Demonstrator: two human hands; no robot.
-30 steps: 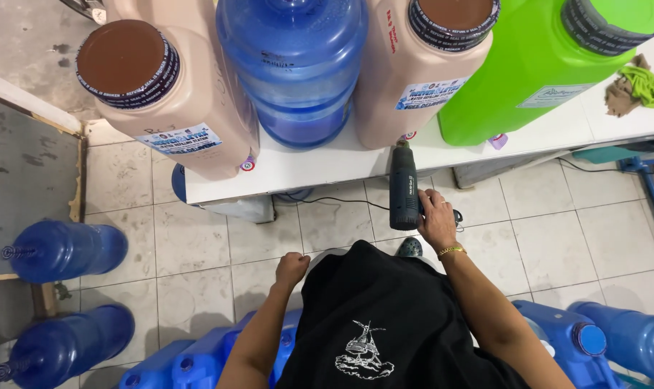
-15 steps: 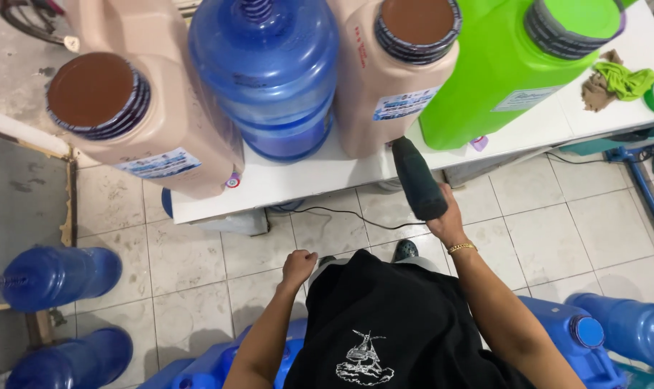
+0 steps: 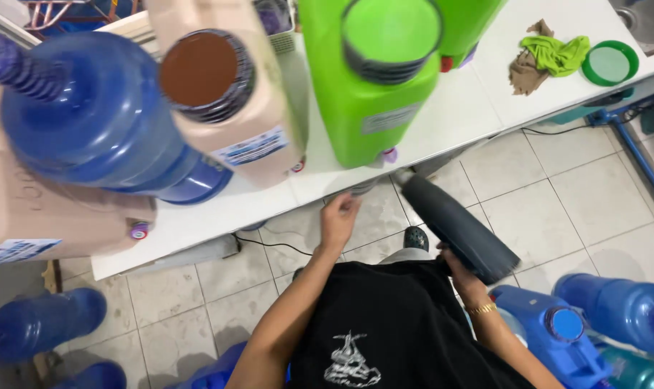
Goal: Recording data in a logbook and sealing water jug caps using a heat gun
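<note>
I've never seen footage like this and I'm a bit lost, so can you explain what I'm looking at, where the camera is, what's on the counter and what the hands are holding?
The camera sits on a person's head and looks straight down, so you see their black shirt and both bare arms from above. There is only this one view.

In front of them is a white counter. On it stand large containers: a blue water bottle, a beige jug with a brown cap and a green jug with a green cap. Farther right lie a green cloth on a brown one, and a green lid.

The right hand grips a dark corded tool shaped like a heat gun, its nozzle pointed at the green jug's base. The left hand is open and empty, reaching toward the counter edge. More blue bottles lie on the tiled floor.
</note>
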